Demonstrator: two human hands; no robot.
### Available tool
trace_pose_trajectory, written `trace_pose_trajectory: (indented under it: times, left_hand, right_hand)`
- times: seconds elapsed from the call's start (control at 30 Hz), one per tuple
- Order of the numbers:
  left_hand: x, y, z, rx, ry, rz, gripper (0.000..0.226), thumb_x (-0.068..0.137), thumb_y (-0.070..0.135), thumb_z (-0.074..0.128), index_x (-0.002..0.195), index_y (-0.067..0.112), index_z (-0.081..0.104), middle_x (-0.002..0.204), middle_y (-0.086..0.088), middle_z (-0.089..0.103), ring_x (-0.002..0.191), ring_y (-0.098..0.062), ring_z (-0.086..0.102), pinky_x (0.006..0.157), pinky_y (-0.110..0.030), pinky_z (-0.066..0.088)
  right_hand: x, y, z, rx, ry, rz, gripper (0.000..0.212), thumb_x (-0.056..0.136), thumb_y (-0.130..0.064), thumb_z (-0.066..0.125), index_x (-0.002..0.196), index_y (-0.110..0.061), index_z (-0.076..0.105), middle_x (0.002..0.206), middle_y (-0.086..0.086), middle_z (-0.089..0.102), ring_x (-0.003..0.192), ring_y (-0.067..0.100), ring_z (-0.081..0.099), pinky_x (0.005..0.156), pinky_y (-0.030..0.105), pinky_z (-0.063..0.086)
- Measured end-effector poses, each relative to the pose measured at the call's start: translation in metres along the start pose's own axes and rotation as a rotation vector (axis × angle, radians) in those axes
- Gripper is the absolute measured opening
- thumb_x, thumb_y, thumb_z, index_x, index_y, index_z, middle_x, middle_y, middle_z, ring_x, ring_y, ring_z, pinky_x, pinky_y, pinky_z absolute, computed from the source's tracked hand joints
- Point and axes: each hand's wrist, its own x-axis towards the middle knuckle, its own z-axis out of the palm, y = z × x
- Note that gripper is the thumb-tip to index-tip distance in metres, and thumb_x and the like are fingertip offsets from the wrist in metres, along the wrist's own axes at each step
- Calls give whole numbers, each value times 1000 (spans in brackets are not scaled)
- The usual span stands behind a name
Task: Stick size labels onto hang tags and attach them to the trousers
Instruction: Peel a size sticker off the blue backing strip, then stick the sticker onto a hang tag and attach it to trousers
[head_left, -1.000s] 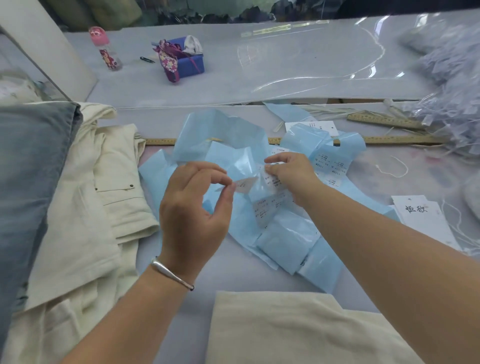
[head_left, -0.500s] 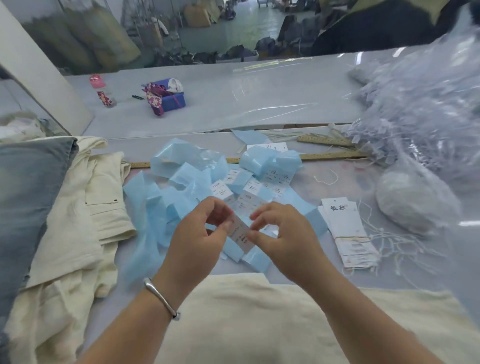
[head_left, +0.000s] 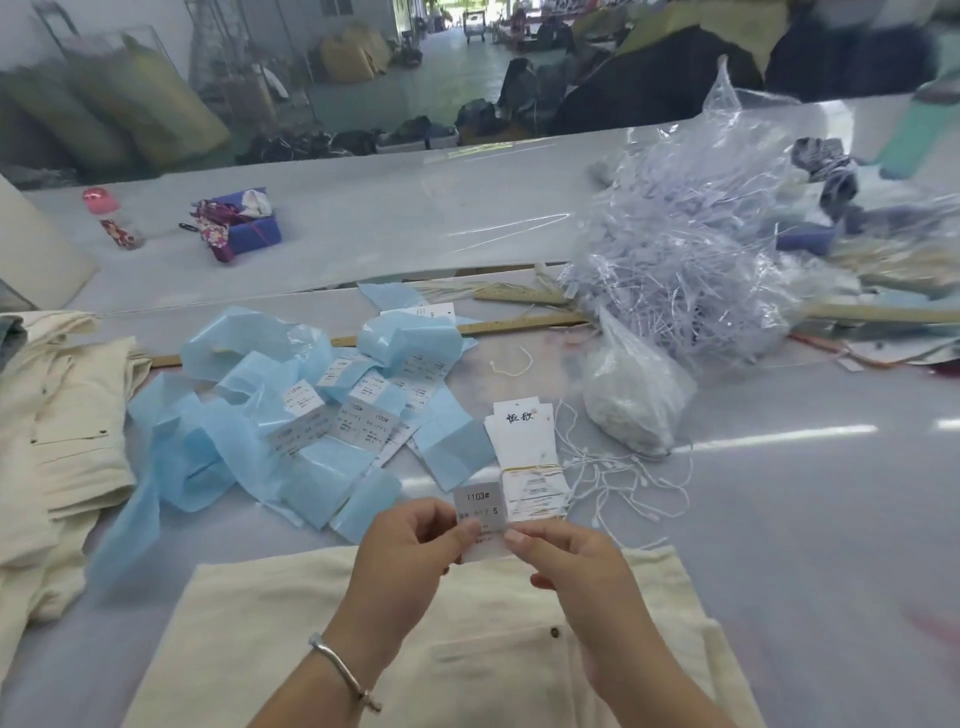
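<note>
We've pulled the size label (head_left: 479, 512) clear of the blue backing strips (head_left: 270, 415) at 10 o'clock; it now sits over the cream trousers (head_left: 291, 639). Left hand (head_left: 410, 556) and right hand (head_left: 566, 566) both pinch it. Thin glossy rectangle, printed "S". Judged next: stick onto the stiff white hang tags (head_left: 524, 441), banded stack at 12 o'clock on the desk (head_left: 779, 519).
</note>
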Motion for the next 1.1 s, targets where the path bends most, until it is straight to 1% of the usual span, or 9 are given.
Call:
trace_pose_trajectory:
  times: [0.17, 0.33, 0.4, 0.5, 0.6, 0.73, 0.93, 1.0, 1.1]
  left_hand:
    - [12, -6, 14, -6, 152, -97, 16, 87, 10, 70, 72, 8, 67, 65, 0, 63, 59, -12, 52, 53, -18, 41]
    - [18, -13, 21, 53, 248, -147, 10, 90, 11, 67, 86, 20, 68, 111, -2, 57, 71, -8, 60, 60, -21, 49]
    - [23, -13, 25, 46, 224, -155, 11, 91, 11, 65, 88, 22, 67, 112, -6, 60, 74, -13, 60, 66, -23, 51]
    - [33, -11, 28, 17, 194, -152, 14, 90, 9, 65, 87, 22, 65, 106, -12, 65, 73, -15, 62, 71, -30, 52]
    - [44, -14, 27, 19, 197, -148, 15, 89, 8, 66, 86, 23, 64, 102, -10, 66, 67, -6, 62, 73, -31, 51]
    - [51, -25, 21, 2, 189, -178, 17, 88, 9, 66, 88, 26, 64, 94, -9, 69, 66, -12, 58, 73, -28, 47]
    - [53, -29, 20, -15, 179, -178, 21, 87, 11, 67, 85, 32, 64, 97, -4, 68, 66, 0, 60, 74, -29, 47]
    - [54, -28, 18, -27, 187, -166, 28, 87, 11, 68, 84, 38, 65, 96, -2, 68, 67, -1, 60, 76, -31, 48]
    - [52, -24, 14, -31, 212, -118, 28, 86, 7, 68, 92, 34, 66, 99, -6, 65, 67, 0, 59, 78, -30, 48]
  right_hand:
    - [42, 6, -52, -208, 225, -73, 16, 80, -8, 73, 83, -24, 71, 79, -8, 73, 81, 11, 66, 71, 20, 46]
    - [136, -6, -53, -640, 220, -299, 21, 83, -4, 61, 89, -23, 67, 81, -9, 66, 85, 15, 62, 74, 27, 45]
    - [177, -9, -44, -863, 119, -356, 29, 86, -7, 59, 112, -18, 64, 100, -4, 65, 103, 18, 57, 84, 28, 43]
    - [225, -14, -31, -1231, -130, -341, 68, 85, -25, 67, 145, -17, 34, 143, 1, 43, 131, 21, 36, 104, 34, 35]
    - [256, -20, -20, -1538, -260, -335, 88, 74, -43, 75, 144, -17, 29, 144, 2, 39, 132, 24, 33, 101, 40, 34]
    - [273, -27, -15, -1764, -340, -354, 83, 66, -58, 76, 132, -18, 44, 128, 5, 44, 121, 26, 36, 93, 40, 33]
    - [268, -28, -13, -1829, -308, -533, 69, 65, -58, 75, 121, -22, 57, 119, 4, 46, 112, 25, 38, 87, 38, 34]
    - [261, -24, -15, -1806, -283, -603, 56, 71, -48, 73, 119, -23, 57, 117, 2, 48, 109, 24, 43, 86, 37, 37]
    - [245, -21, -17, -1540, -201, -666, 26, 83, -11, 61, 109, -17, 63, 106, 3, 58, 99, 26, 54, 80, 33, 40]
